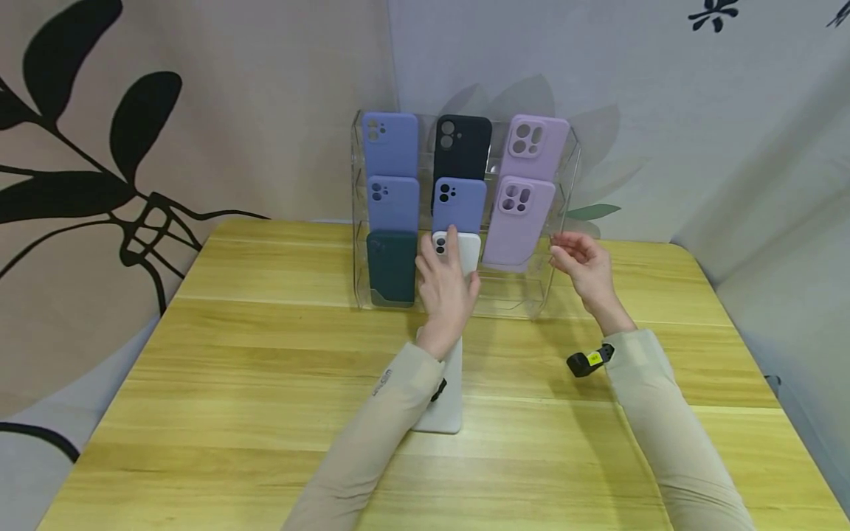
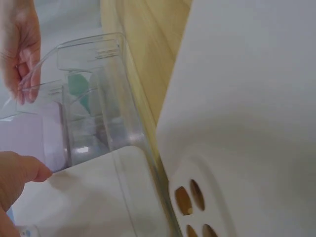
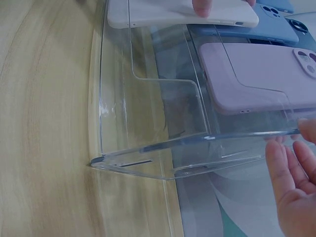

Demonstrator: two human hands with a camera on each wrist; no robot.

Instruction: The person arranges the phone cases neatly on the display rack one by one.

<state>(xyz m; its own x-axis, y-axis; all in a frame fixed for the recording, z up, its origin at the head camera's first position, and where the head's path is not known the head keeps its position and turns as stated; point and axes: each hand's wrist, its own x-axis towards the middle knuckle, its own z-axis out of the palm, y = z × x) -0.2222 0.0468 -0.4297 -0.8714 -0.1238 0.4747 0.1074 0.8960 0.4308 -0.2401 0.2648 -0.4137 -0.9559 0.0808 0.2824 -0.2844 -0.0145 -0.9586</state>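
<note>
A clear acrylic display stand (image 1: 511,306) holds phone cases in three tiers. My left hand (image 1: 445,291) grips a white phone case (image 1: 470,247) in the front tier, its thumb along the case's right edge and its fingers over the upper part. At the stand's right side, my right hand (image 1: 584,265) pinches the clear side panel between thumb and fingers, as the right wrist view shows. Another white phone case (image 1: 446,413) lies on the table, partly hidden beneath my left forearm; its camera holes show in the left wrist view.
Left of the held case stands a dark green case (image 1: 392,269). Purple cases (image 1: 521,225) lean at the right, blue cases (image 1: 393,203) at the left and middle, a black case (image 1: 462,155) behind. The wooden table (image 1: 265,383) meets patterned cloth (image 1: 299,110) at the back.
</note>
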